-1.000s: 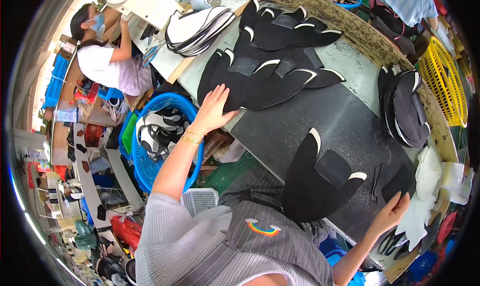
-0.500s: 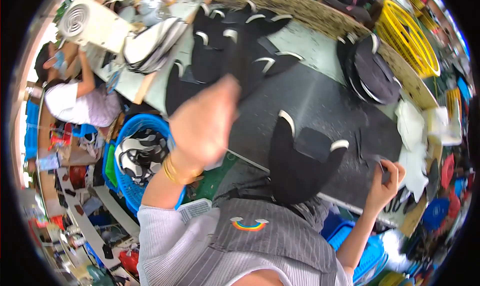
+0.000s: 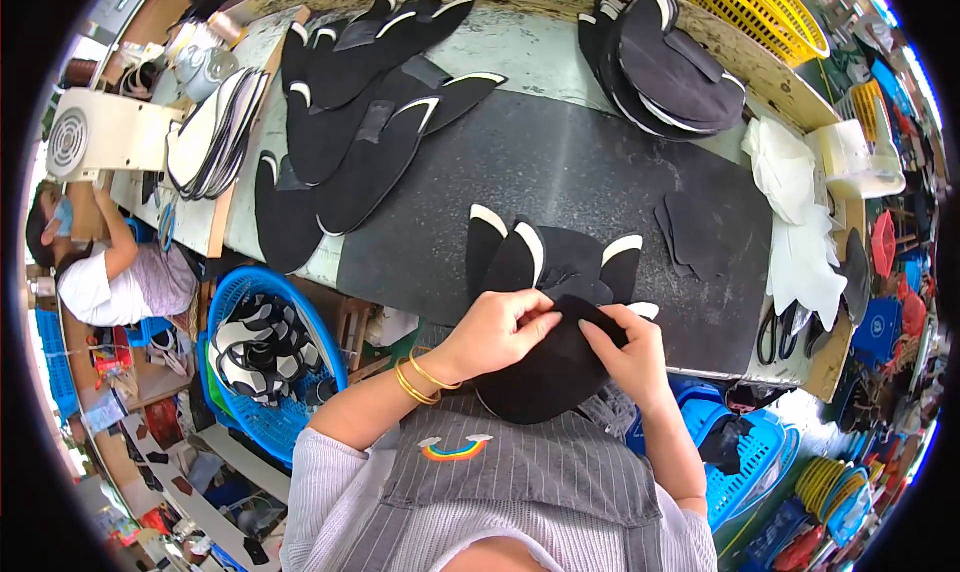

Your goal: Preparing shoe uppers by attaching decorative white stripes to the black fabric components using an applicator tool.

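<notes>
Close to my lap, both hands pinch the edge of a black piece of material [image 3: 560,357]. It overlaps black U-shaped pieces with white tips [image 3: 500,242], which look like shoe uppers, at the near edge of the table. My left hand [image 3: 505,332] has thumb and forefinger pressed together on the left of the edge. On its right, my right hand [image 3: 632,352] grips in the same way. Exactly where one black layer ends and another begins between the fingers is hard to make out. Small black patches [image 3: 695,234] lie on the dark mat to the right.
Several black U-shaped pieces [image 3: 350,162] overlap at the left, with a stack [image 3: 670,72] at the back right. White sheets [image 3: 790,202] and scissors [image 3: 775,337] lie at the right. A blue basket [image 3: 330,342] stands left of me. A co-worker [image 3: 130,262] sits far left.
My left hand has come down from over the left pieces to the piece before me. My right hand has moved left from the small patches. Another white-tipped piece now lies at my lap.
</notes>
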A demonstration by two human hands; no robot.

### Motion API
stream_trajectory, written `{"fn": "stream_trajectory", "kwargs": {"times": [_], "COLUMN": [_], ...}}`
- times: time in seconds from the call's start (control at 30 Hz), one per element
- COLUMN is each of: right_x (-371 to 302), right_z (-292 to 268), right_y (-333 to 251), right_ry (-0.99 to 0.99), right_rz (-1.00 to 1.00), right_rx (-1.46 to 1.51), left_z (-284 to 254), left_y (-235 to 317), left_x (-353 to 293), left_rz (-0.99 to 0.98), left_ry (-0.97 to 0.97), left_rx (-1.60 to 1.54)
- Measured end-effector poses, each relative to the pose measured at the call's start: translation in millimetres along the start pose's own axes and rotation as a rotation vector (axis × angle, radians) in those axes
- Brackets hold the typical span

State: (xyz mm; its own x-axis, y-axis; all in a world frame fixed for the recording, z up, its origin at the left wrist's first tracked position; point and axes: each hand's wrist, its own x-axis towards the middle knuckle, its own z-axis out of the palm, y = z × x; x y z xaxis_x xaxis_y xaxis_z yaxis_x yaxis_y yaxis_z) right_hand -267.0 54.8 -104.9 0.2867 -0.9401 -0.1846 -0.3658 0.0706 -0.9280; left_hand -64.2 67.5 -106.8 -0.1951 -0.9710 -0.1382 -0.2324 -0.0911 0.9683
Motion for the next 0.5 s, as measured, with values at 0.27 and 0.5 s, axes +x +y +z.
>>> {"fn": "stream_trajectory", "kwargs": {"times": [0.27,0.5], "right_x": [7,13], "right_z": [1,3], "right_y": [19,16], "right_ry": [0.181,0.17], "right_rz": [0.236,0.292], "right_rx": [0.029,0.066], "left_z": [8,8], "left_y": [-10,-7], "left_x": [20,23], "left_rz": [-0.101,-0.178], "left_ry": [0.128,0.148], "left_rx": [0.368,0.358]}}
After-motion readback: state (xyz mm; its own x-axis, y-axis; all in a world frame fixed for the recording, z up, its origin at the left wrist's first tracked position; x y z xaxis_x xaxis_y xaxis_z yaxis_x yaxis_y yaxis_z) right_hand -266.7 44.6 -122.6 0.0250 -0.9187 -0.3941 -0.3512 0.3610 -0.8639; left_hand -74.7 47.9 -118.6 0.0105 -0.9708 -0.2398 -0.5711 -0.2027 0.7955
